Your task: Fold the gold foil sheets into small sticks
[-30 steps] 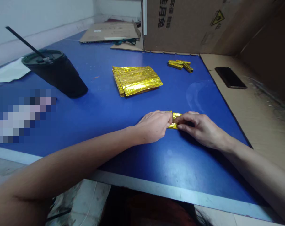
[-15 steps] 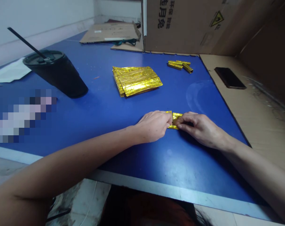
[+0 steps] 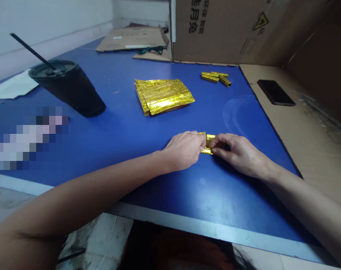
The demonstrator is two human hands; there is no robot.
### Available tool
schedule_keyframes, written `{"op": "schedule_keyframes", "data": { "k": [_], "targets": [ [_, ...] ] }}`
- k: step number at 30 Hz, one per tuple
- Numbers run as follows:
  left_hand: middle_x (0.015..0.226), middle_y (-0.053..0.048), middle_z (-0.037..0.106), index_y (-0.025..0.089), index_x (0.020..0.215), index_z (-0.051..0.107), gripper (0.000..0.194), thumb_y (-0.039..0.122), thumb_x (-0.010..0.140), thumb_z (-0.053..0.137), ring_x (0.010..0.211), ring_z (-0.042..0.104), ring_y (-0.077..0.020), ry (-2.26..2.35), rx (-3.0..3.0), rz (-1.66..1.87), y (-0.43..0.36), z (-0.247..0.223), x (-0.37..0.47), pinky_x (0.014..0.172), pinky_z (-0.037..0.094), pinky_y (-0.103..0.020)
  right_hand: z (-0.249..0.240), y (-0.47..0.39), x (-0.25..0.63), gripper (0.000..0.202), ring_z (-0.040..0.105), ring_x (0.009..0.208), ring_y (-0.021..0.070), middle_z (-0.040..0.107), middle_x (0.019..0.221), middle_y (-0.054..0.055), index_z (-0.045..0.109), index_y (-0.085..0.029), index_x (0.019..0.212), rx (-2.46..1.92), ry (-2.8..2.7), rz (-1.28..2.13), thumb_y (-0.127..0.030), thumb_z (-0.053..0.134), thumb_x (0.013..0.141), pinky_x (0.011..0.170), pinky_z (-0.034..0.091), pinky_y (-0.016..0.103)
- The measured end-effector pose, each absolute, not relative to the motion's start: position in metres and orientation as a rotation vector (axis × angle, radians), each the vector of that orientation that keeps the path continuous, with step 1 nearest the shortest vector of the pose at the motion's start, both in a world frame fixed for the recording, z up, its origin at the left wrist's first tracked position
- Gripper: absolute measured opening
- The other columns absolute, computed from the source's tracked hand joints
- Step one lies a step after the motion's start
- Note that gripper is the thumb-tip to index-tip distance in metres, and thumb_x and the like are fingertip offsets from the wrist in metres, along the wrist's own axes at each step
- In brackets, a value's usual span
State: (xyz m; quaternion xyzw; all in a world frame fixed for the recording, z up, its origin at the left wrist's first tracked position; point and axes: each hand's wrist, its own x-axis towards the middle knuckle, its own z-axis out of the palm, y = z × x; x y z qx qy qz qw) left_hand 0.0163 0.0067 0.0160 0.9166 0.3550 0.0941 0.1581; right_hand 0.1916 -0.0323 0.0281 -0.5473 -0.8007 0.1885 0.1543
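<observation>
Both of my hands are on one folded piece of gold foil paper (image 3: 208,150) lying on the blue table. My left hand (image 3: 186,150) is closed over its left end, the fingers curled and partly hidden. At the right end, my right hand (image 3: 234,152) pinches the foil between thumb and fingertips. A brown inner side shows in the gap between the hands. Beyond them lies a stack of flat gold foil paper sheets (image 3: 166,95). Several small gold folded strips (image 3: 215,78) rest farther back to the right.
A black tumbler with a straw (image 3: 71,88) stands at the left, near a white sheet (image 3: 15,86). A blurred patch covers something at the far left. A phone (image 3: 275,92) lies on cardboard at the right. A large cardboard box (image 3: 215,41) rises behind.
My right thumb and fingers have shifted slightly on the foil paper, with a wider gap between thumb and index finger. My left hand stays almost still.
</observation>
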Motion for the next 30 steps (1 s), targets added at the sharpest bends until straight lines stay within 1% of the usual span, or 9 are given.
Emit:
{"op": "schedule_keyframes", "data": {
  "k": [8,17,24,30],
  "targets": [
    [0.078,-0.002,0.054,0.019,0.084,0.053,0.014,0.019,0.079,0.039,0.074,0.052,-0.0167,1.029,2.605,0.264,0.0054,0.0178,0.0167,0.064,0.038,-0.027,0.0273,-0.0313,0.1921,0.014,0.055,0.07,0.0163,0.062,0.073,0.003,0.059,-0.02,0.075,-1.534,-2.35,0.543,-0.018,0.045,0.076,0.068,0.042,0.028],
    [0.077,-0.002,0.053,0.019,0.081,0.049,0.01,0.019,0.079,0.04,0.072,0.053,-0.0161,1.024,2.634,0.292,0.0057,0.015,0.0155,0.063,0.038,-0.027,0.0269,-0.0319,0.1928,0.013,0.053,0.069,0.0155,0.059,0.073,0.003,0.059,-0.019,0.074,-1.519,-2.331,0.555,-0.017,0.046,0.077,0.067,0.041,0.028],
    [0.078,-0.002,0.052,0.019,0.084,0.051,0.011,0.019,0.081,0.04,0.072,0.052,-0.0152,1.021,2.656,0.238,0.0065,0.0164,0.0155,0.063,0.038,-0.026,0.0272,-0.0321,0.1928,0.012,0.052,0.067,0.0149,0.058,0.071,0.002,0.055,-0.02,0.073,-1.511,-2.371,0.516,-0.015,0.045,0.077,0.065,0.04,0.027],
    [0.082,-0.002,0.052,0.019,0.087,0.05,0.011,0.02,0.083,0.039,0.072,0.052,-0.0147,1.007,2.695,0.202,0.0074,0.0182,0.0147,0.061,0.038,-0.026,0.0277,-0.0339,0.1928,0.006,0.051,0.066,0.0149,0.058,0.071,0.001,0.052,-0.02,0.073,-1.543,-2.346,0.482,-0.018,0.048,0.077,0.063,0.04,0.027]
  ]
}}
